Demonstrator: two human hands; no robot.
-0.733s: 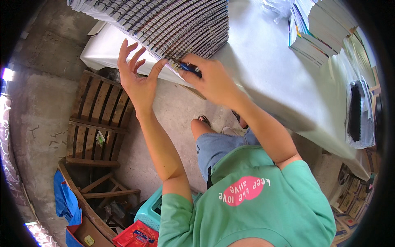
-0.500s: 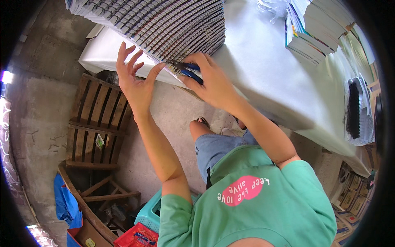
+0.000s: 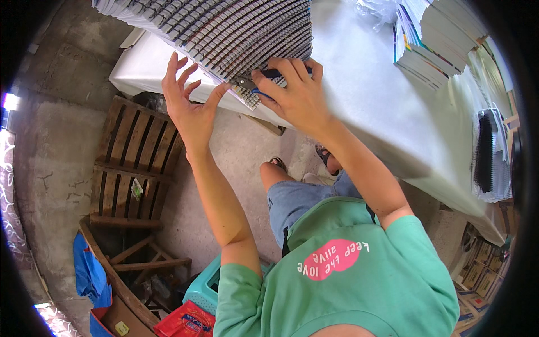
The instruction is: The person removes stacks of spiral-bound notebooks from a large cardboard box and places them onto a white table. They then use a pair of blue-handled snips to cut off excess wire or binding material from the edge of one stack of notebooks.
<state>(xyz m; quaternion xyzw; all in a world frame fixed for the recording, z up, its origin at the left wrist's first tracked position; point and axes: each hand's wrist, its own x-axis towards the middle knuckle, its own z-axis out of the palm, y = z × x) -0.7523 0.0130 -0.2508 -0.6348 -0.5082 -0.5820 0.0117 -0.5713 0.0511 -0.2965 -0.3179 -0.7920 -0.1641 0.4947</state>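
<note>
A fanned stack of spiral-bound notebooks (image 3: 230, 28) lies on a white-covered table (image 3: 370, 118), its wire bindings overhanging the near edge. My right hand (image 3: 297, 98) is closed around blue-handled pliers (image 3: 259, 85), whose metal jaws touch the wire binding at the lowest corner of the stack. My left hand (image 3: 191, 109) is just left of that corner. Its fingers are spread upward and its thumb presses against the stack's edge beside the pliers' tip.
More stacked books (image 3: 435, 45) sit at the table's far right, and black wire coils (image 3: 485, 151) lie at its right end. A wooden pallet (image 3: 135, 163) leans on the concrete floor to the left. A teal stool (image 3: 199, 289), red packet (image 3: 185, 323) and blue bag (image 3: 87, 275) lie below.
My right hand has pushed the pliers slightly further up into the binding at the stack's corner. My left hand stays against the edge, fingers still spread.
</note>
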